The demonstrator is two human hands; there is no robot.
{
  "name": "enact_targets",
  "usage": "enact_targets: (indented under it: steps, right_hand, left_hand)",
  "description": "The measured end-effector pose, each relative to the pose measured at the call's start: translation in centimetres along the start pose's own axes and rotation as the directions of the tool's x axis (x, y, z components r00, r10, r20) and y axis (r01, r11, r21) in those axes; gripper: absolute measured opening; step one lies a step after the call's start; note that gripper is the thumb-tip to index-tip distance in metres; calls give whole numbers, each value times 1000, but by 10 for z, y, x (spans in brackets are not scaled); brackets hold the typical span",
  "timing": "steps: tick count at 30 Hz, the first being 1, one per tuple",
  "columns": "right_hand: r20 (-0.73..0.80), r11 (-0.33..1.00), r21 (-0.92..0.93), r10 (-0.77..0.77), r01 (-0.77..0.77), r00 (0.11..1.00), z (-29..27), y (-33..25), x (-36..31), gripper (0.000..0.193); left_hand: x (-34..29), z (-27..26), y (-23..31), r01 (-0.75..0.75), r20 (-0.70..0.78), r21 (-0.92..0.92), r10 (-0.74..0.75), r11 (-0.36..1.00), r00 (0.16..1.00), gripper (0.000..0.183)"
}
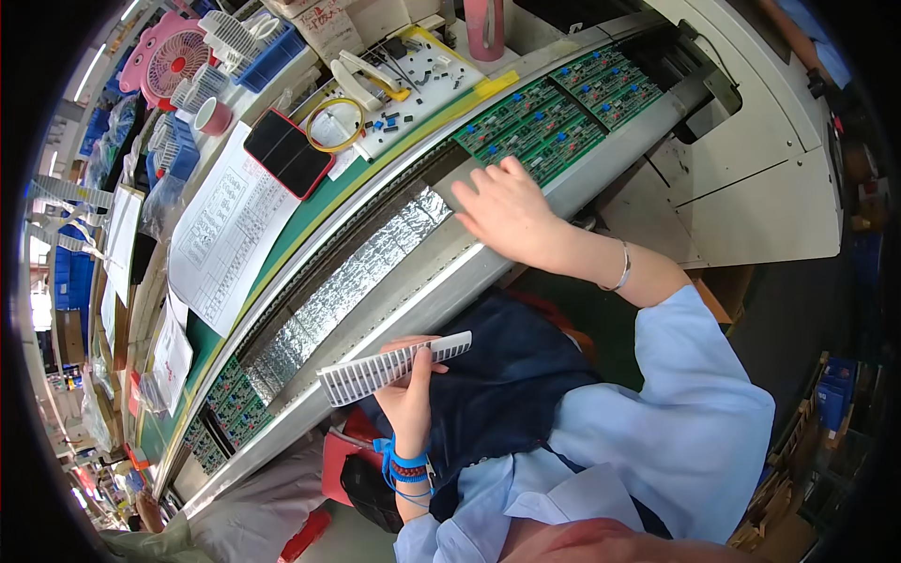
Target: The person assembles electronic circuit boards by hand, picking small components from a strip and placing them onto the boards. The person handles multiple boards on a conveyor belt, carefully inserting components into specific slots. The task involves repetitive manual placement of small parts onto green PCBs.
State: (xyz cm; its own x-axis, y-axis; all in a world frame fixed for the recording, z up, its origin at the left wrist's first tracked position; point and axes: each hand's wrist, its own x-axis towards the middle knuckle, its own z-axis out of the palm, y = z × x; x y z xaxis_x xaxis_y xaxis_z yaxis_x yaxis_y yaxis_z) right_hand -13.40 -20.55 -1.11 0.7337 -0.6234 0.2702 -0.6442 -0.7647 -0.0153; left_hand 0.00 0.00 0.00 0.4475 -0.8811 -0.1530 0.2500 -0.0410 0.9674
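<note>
My left hand [410,399] grips a white slotted plastic rack [394,368] with a row of narrow openings, held tilted in front of my body by the near rail. My right hand [507,211] is over the conveyor, palm down, beside the near left corner of a panel of green circuit boards [511,131]. Its fingers are bent and somewhat apart, and I see nothing in them; the undersides of the fingertips are hidden. The boards carry many small parts, some blue. To the left of this hand, a silvery foil strip [347,286] lies along the conveyor.
More circuit boards [239,403] sit on the conveyor at lower left. Beyond the rail lie a black phone with a red edge [289,155], printed sheets [230,235], a yellow tape roll [335,125] and loose small parts [389,122]. A pink fan [174,61] stands at far left.
</note>
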Motion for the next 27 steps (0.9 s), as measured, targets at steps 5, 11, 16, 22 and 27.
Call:
enact_targets:
  steps: [5,11,16,22,27]
  right_hand:
    - [-1,999,-35,35,-35,999,-2,17,-12,24]
    - [-16,999,10,38,-38,999,-4,14,-11,25]
    - [-25,999,34,38,-37,999,-2,15,-13,25]
    - [-24,998,31,51,-50,998,-2,19,-15,26]
    - [-13,996,-4,92,-92,996,-2,24,-16,26]
  left_hand:
    - [-5,4,-5,25,-7,-14,-25,1000,1000,8]
    - [-3,2,0,10,-15,-11,-10,1000,1000,9]
    - [-3,1,0,-1,-10,23,1,1000,1000,9]
    - [-4,1,-1,18,-18,24,-17,1000,1000,11]
    - [-4,4,0,25,-52,17,-24,1000,998,20]
